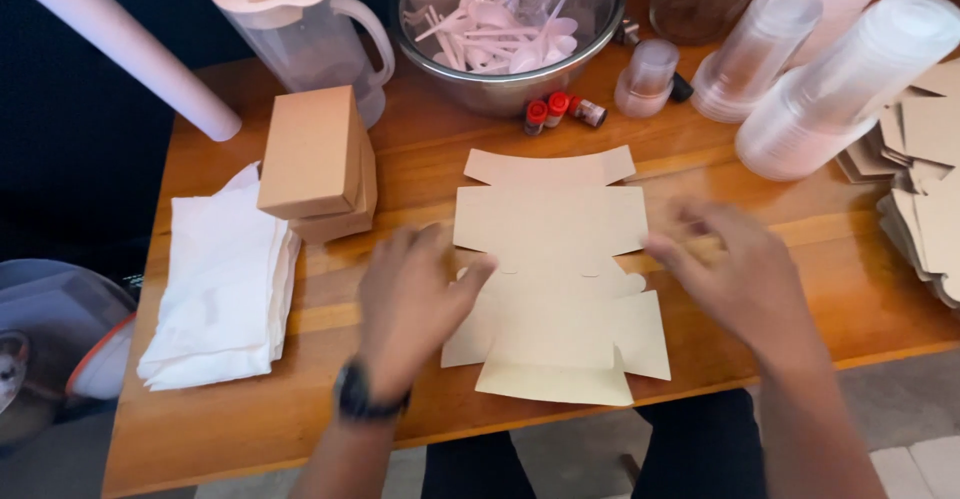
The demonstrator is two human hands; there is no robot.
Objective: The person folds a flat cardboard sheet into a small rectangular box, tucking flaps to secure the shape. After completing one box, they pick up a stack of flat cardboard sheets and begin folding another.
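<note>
Flat kraft box blank (556, 277) between both hands — unfolded on the wooden table (230, 429).
Left hand (410, 304) and right hand (735, 274) apart, fingers spread on its side edges, gripping nothing. Blank looks light, thin, stiff yet creasable — best taken by its flaps. Beyond the hands: steel bowl (500, 89) holding plastic spoons (500, 39); lidded pitcher (300, 39), contents unclear.

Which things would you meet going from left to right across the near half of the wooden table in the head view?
Stack of white paper napkins → left hand → flat brown cardboard box blank → right hand.
</note>
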